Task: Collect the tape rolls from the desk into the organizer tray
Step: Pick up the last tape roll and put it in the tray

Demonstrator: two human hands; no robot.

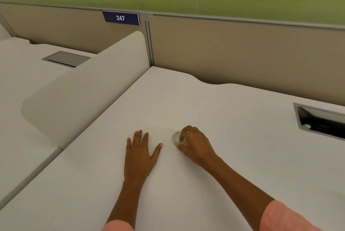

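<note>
A small pale, see-through tape roll (pixel 176 138) stands on the white desk (pixel 224 118), near the middle. My right hand (pixel 196 144) curls around its right side, with fingertips on top and the thumb below it, gripping it. My left hand (pixel 141 151) lies flat on the desk just left of the roll, fingers spread, holding nothing. No organizer tray is in view.
An open cable slot (pixel 321 121) with a dark inside sits in the desk at the right. A rounded white divider panel (pixel 89 89) rises along the desk's left edge. Beige partition walls (pixel 242 49) close off the back. A neighbouring desk lies at the left.
</note>
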